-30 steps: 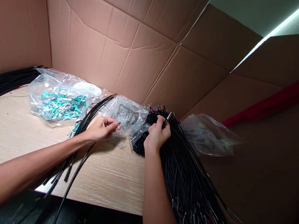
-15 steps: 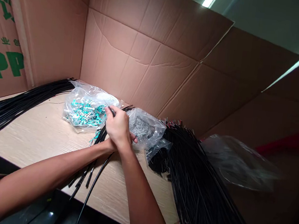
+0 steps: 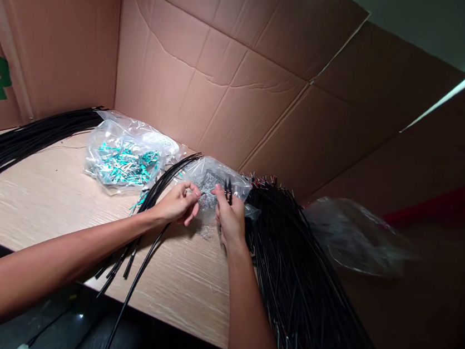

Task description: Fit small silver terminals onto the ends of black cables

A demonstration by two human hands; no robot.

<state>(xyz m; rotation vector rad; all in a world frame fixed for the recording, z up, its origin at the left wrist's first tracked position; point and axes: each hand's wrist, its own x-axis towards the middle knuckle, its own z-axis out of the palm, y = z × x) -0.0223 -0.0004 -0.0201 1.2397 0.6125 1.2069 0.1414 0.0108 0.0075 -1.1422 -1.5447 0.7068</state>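
Note:
My left hand (image 3: 179, 203) pinches a small dark piece between thumb and forefinger, in front of a clear bag of small silvery parts (image 3: 213, 186). My right hand (image 3: 231, 216) is closed around dark-tipped pliers or tweezers (image 3: 228, 188) that point up, over the right side of that bag. Beneath my left wrist lies a bundle of black cables (image 3: 156, 188), and a single black cable (image 3: 139, 278) runs down over the table edge. A clear bag of teal and silver pieces (image 3: 127, 163) rests left of my left hand.
A large pile of black wires (image 3: 301, 272) with stripped coloured ends covers the right side. More black cables (image 3: 30, 140) lie at the far left of the wooden table (image 3: 45, 198). Cardboard walls (image 3: 179, 51) stand behind, and an empty clear bag (image 3: 355, 239) is at the right.
My hands were crossed and have come apart. The right hand moved right, away from the teal pieces, to the silvery bag; the left hand now shows beside it. The view has shifted slightly.

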